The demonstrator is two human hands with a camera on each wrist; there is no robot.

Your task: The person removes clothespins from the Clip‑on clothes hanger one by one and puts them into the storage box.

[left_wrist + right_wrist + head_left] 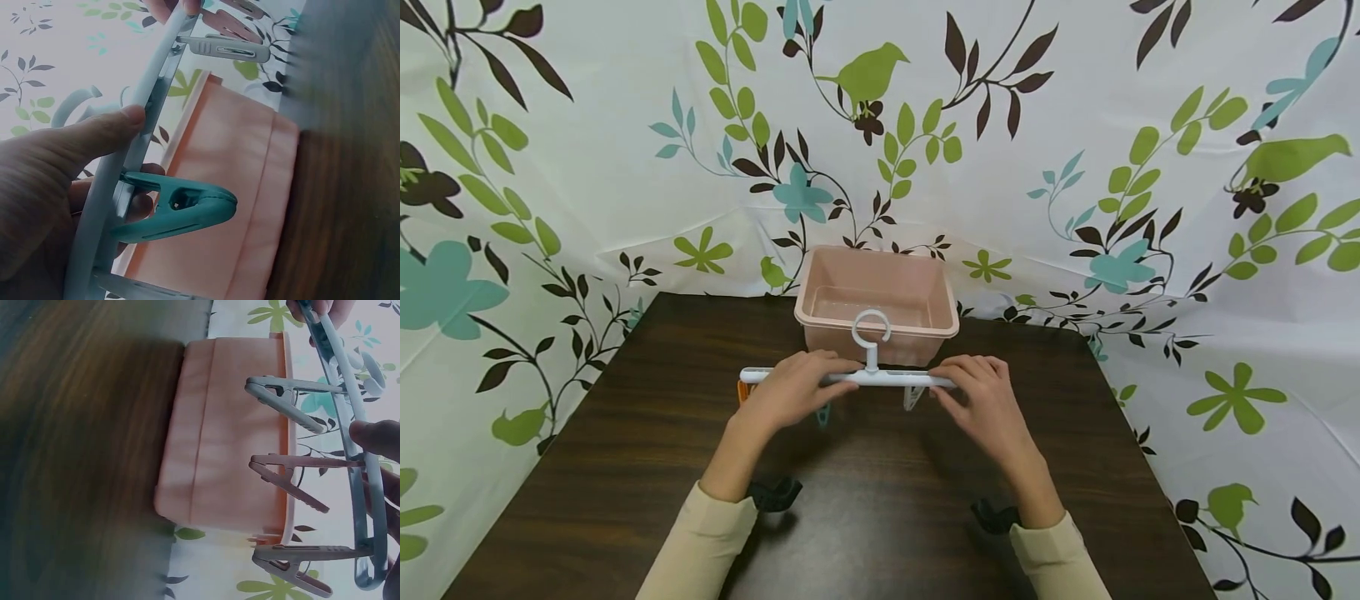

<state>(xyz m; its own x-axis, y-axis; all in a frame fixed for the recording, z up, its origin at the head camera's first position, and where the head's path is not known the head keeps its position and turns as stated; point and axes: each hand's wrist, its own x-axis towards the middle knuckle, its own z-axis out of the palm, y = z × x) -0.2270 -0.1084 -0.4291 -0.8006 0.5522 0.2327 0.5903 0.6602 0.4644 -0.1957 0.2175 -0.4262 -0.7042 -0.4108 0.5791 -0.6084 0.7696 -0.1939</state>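
Observation:
A white clip hanger [889,379] with a round hook [871,323] pointing up is held level over the table, in front of the pink bin. My left hand [797,387] grips its bar left of the hook, thumb on the near side. My right hand [983,400] holds the bar's right end between thumb and fingers. Several clips hang from the bar. A teal clip [200,203] is right by my left fingers, and an orange clip [743,392] hangs at the left end. A pink clip [275,461] and a grey one [281,403] hang near my right thumb.
The pink plastic bin [835,340] stands at the table's back edge, just behind the hanger. Dark wood table [880,517] lies below both hands. A leaf-and-bird patterned sheet [625,167] rises behind and beside the table. A black mount [775,493] is on the left wrist.

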